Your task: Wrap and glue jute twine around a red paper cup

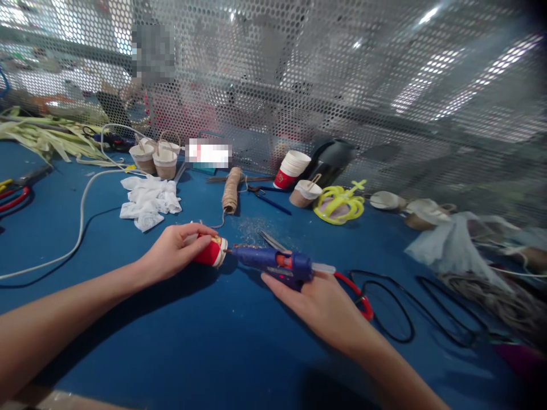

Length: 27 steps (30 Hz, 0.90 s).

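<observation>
My left hand [177,249] is closed around a red paper cup [208,252], which lies tilted on its side with its white end toward the right. In my right hand [318,302] is a blue hot glue gun [273,263], its nozzle at the white end of the cup. A clear glue stick [323,268] sticks out of the gun's back. Scissors [273,241] with red handles lie partly hidden behind the gun and my right hand. Beyond the cup lies a roll of jute twine [232,191], with a strand running toward the cup.
White lace [149,199] and small twine-covered cups [164,165] are at the left. Stacked paper cups [293,169], blue-handled pliers [269,196] and a yellow crown-shaped piece [339,205] stand at the back. A black cord [393,336] loops at right; a white cable [82,219] crosses the left.
</observation>
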Motion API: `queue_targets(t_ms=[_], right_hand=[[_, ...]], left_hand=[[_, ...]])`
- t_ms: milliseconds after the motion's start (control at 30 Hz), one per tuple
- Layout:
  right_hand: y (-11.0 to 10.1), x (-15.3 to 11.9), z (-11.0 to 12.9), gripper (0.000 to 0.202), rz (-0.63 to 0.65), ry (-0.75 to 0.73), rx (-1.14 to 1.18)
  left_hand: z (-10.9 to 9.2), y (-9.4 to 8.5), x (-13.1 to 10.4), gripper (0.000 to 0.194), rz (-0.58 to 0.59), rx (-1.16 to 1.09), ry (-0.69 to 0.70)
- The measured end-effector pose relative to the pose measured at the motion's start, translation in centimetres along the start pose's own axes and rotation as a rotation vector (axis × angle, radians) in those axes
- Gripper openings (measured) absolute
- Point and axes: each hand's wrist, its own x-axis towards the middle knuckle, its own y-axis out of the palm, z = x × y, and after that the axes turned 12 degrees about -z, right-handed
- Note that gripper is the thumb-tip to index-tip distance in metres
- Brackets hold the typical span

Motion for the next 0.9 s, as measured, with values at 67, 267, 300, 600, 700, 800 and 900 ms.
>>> queue_targets(t_ms=[67, 267, 300, 600, 700, 800, 900], right_hand=[[0.04, 0.06, -0.02, 0.013, 0.001, -0.008, -0.007], [-0.01, 0.06, 0.17, 0.014, -0.035, -0.027, -0.033], [-0.06, 0.03, 0.19, 0.015, -0.024, -0.028, -0.047], [-0.14, -0.04, 0.27, 0.017, -0.024, -0.033, -0.081], [-0.18, -0.09, 0.34, 0.018, 0.005, -0.022, -0.084], [-0.13, -0.12, 0.27, 0.017, -0.004, -0.027, -0.089], [-0.05, -0.10, 0.23, 0.015, -0.026, -0.045, -0.096]], left_hand=[[-0.05, 0.02, -0.02, 0.031, -0.002, 0.003, 0.003], [0.15, -0.07, 0.13, 0.033, 0.015, 0.020, 0.009], [0.19, -0.09, 0.15, 0.034, 0.020, 0.027, 0.008], [0.18, 0.00, 0.07, 0.033, 0.013, 0.030, 0.015], [0.17, 0.00, 0.11, 0.034, 0.016, 0.043, 0.021], [0.25, -0.02, 0.19, 0.034, 0.015, 0.050, 0.030], [0.30, -0.05, 0.21, 0.034, 0.012, 0.054, 0.036]])
